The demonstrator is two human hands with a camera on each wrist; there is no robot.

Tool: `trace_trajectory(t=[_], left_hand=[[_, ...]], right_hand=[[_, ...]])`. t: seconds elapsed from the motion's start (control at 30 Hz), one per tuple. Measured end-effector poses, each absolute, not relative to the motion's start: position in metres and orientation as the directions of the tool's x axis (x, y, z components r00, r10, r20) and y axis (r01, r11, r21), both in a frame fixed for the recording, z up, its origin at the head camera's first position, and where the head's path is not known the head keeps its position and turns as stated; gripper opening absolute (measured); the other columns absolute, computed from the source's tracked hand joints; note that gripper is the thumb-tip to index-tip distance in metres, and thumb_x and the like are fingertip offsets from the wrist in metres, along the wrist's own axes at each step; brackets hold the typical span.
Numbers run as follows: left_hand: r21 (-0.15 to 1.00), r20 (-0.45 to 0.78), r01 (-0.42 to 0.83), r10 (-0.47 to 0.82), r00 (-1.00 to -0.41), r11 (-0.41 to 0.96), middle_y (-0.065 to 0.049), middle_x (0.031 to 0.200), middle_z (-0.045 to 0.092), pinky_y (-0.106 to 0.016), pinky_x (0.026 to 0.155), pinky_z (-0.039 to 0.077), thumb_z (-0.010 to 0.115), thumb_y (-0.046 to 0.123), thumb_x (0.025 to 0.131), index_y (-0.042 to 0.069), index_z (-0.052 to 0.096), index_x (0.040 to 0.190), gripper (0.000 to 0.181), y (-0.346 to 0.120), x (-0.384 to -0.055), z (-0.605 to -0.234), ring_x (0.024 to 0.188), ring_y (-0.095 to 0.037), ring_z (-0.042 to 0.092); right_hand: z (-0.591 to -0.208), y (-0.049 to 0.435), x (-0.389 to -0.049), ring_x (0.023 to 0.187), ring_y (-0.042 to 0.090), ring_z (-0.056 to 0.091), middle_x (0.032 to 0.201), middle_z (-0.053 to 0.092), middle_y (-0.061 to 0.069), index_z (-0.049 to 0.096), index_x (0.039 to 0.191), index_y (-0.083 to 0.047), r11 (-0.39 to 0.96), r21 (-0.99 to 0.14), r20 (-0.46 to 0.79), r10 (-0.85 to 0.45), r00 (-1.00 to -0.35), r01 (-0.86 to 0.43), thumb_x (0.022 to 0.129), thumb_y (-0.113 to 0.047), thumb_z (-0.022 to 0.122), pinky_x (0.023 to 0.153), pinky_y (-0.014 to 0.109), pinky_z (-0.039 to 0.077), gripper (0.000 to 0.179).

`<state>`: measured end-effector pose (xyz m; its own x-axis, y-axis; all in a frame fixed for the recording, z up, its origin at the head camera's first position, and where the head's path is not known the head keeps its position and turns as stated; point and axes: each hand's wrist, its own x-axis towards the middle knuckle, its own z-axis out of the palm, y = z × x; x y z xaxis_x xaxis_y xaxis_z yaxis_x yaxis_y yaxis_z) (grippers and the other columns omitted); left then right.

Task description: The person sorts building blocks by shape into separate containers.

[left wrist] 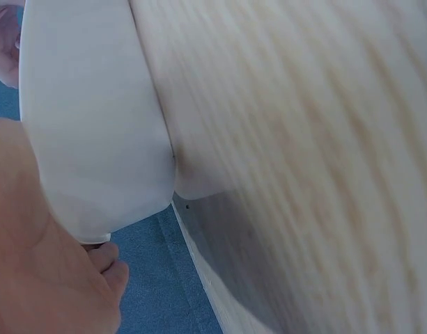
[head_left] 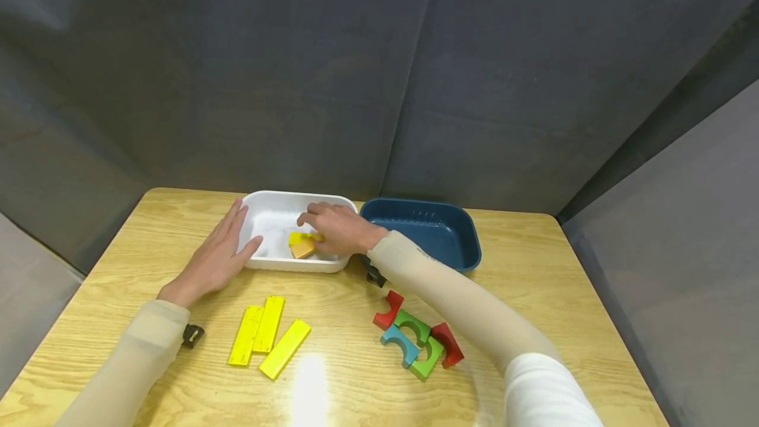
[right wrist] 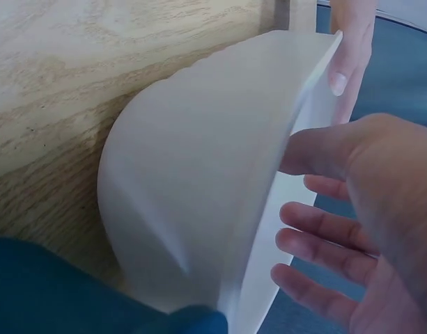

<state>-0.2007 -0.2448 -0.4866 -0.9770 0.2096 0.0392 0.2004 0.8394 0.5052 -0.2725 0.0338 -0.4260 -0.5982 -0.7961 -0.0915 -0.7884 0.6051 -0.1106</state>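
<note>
1. Head view only: yellow and orange blocks (head_left: 303,248) inside white tray (head_left: 263,223), by right hand (head_left: 338,226); exact number covered.
2. Right wrist view: fingers (right wrist: 317,250) loosely spread, nothing visibly gripped.
3. Left hand (head_left: 215,259): relaxed, against white tray's left end.
4. On bench (head_left: 522,262): three yellow planks (head_left: 284,349), two red arches (head_left: 450,341), two green arches (head_left: 418,323), one blue arch (head_left: 403,340), two trays including dark blue tray (head_left: 445,236).
</note>
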Motion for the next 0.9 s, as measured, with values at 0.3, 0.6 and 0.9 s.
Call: trace_trajectory(t=[0.3, 0.6, 0.9], left_hand=[[0.503, 0.049, 0.207, 0.211, -0.976, 0.839, -0.004, 0.180, -0.015, -0.070, 0.128, 0.015, 0.041, 0.057, 0.112, 0.007, 0.002, 0.173, 0.088, -0.246, -0.202, -0.486, 0.164, -0.044, 0.007], [0.504, 0.052, 0.207, 0.209, -0.976, 0.839, -0.004, 0.180, -0.014, -0.069, 0.128, 0.016, 0.040, 0.058, 0.112, 0.007, 0.003, 0.173, 0.088, -0.246, -0.202, -0.486, 0.164, -0.044, 0.007], [0.503, 0.025, 0.192, 0.207, -0.978, 0.843, -0.002, 0.179, -0.017, -0.069, 0.128, 0.014, 0.042, 0.056, 0.112, 0.009, -0.001, 0.173, 0.088, -0.244, -0.202, -0.481, 0.165, -0.043, 0.005]], right_hand=[[-0.416, 0.037, -0.264, 0.122, 0.019, 0.063, 0.138, 0.066, 0.002, 0.066, 0.145, -0.017, 0.579, -0.105, -0.025, -0.814, -0.580, -0.808, 0.102, -0.030, 0.075, 0.110, 0.036, 0.052, 0.046], [-0.410, 0.044, -0.252, 0.114, 0.017, 0.065, 0.134, 0.068, 0.003, 0.068, 0.142, -0.015, 0.526, -0.137, 0.026, -0.845, -0.534, -0.839, 0.103, -0.031, 0.073, 0.103, 0.033, 0.056, 0.043], [-0.407, 0.051, -0.242, 0.115, 0.017, 0.065, 0.133, 0.069, 0.002, 0.069, 0.142, -0.015, 0.510, -0.127, 0.060, -0.852, -0.519, -0.851, 0.104, -0.030, 0.073, 0.102, 0.032, 0.056, 0.041]])
